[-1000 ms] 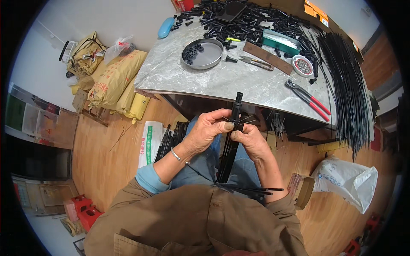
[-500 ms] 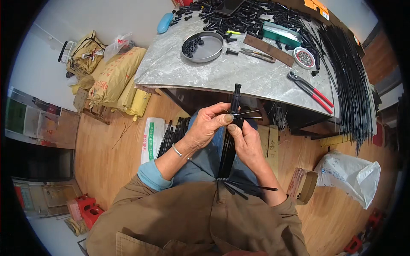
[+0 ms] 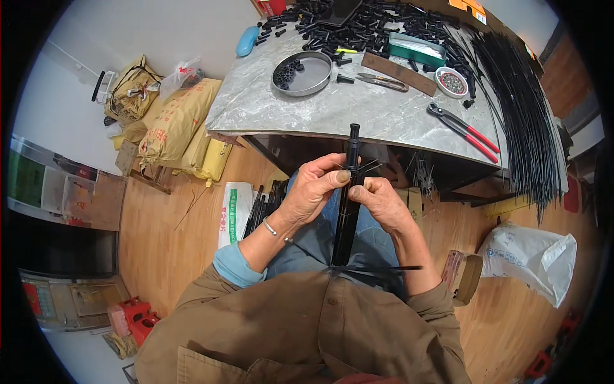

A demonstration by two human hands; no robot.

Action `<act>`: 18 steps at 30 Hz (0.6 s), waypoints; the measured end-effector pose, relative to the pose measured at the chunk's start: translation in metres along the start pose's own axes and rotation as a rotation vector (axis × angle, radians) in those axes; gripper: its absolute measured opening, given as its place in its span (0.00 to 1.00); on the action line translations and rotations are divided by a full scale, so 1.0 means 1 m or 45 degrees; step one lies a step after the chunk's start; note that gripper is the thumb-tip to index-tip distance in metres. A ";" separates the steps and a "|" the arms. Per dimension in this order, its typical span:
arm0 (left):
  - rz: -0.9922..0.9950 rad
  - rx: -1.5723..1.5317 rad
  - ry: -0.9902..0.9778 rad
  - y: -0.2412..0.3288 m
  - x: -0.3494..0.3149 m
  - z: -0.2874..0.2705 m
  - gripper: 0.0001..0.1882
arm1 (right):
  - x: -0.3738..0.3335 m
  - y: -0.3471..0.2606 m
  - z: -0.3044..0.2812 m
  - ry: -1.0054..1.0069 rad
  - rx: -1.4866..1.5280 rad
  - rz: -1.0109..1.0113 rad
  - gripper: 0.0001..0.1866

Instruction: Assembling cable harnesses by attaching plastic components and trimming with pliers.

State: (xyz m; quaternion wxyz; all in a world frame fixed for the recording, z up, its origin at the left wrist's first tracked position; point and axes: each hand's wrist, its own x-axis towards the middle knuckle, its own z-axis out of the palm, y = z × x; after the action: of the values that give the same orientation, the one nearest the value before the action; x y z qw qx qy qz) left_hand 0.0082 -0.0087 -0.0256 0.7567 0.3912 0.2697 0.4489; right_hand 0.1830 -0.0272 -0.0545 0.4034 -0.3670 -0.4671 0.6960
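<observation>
I hold a black bundle of slim ribs (image 3: 344, 230) upright in front of my lap, much like a folded umbrella frame. A black tubular end piece (image 3: 354, 147) rises from its top. My left hand (image 3: 318, 189) pinches it just under that tube, thumb across the front. From the other side, my right hand (image 3: 382, 203) grips the upper ribs with its thumb bent over them. Thin black rods (image 3: 371, 168) stick out sideways near my fingertips. At the lower end, more black strips (image 3: 390, 269) spread to the right over my forearm.
On the grey table (image 3: 256, 109) are a round tin (image 3: 316, 77) of black rings, scissors-like snips (image 3: 382, 82), a rusty flat bar (image 3: 400, 73), red-handled pincers (image 3: 464, 132), a small bowl (image 3: 451, 82), heaped black tubular parts (image 3: 377, 25) and long black rods (image 3: 515, 109). Sacks (image 3: 182, 121) stand left.
The bundle has turned slightly, and the side rods now angle more upward. My right hand has shifted a little to the right, its thumb more bent. The lower strips have drawn closer together.
</observation>
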 end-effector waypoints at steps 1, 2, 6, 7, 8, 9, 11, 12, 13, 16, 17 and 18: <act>-0.012 -0.006 0.003 0.000 0.000 0.002 0.21 | 0.000 0.003 -0.001 0.005 0.001 0.000 0.20; -0.024 -0.012 0.006 0.001 0.000 0.003 0.21 | 0.001 0.006 -0.002 -0.005 0.055 0.015 0.21; -0.024 0.059 -0.100 0.002 -0.001 0.005 0.21 | 0.000 0.014 -0.006 -0.118 0.255 0.060 0.24; 0.024 0.121 -0.101 0.001 -0.003 0.006 0.22 | 0.001 0.018 -0.007 -0.114 0.256 0.059 0.24; 0.072 0.183 -0.102 0.000 -0.004 0.005 0.22 | 0.002 0.022 -0.007 -0.158 0.294 0.068 0.24; 0.070 0.184 -0.105 0.000 -0.003 0.004 0.22 | 0.003 0.025 -0.008 -0.203 0.331 0.077 0.24; 0.102 0.525 -0.169 0.005 -0.001 -0.001 0.23 | 0.003 0.028 -0.004 -0.169 0.386 0.059 0.23; 0.104 0.525 -0.171 0.008 -0.001 -0.001 0.23 | 0.003 0.029 -0.001 -0.137 0.442 0.042 0.23; 0.087 0.557 -0.193 0.013 -0.001 -0.002 0.23 | 0.004 0.021 0.003 -0.140 0.441 0.039 0.23; 0.063 0.621 -0.238 0.023 -0.001 -0.004 0.23 | -0.001 0.001 0.017 -0.170 0.689 0.066 0.25; 0.057 0.649 -0.275 0.026 0.003 -0.004 0.23 | -0.001 0.000 0.018 -0.190 0.787 0.026 0.23; 0.103 0.709 -0.335 0.032 0.008 -0.005 0.24 | -0.001 -0.001 0.019 -0.210 0.885 -0.015 0.22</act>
State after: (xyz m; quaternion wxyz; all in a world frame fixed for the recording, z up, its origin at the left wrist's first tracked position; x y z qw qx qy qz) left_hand -0.0067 0.0093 -0.0018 0.6304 0.6486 0.2661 0.3333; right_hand 0.1667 -0.0345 -0.0483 0.4691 -0.1476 -0.2357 0.8383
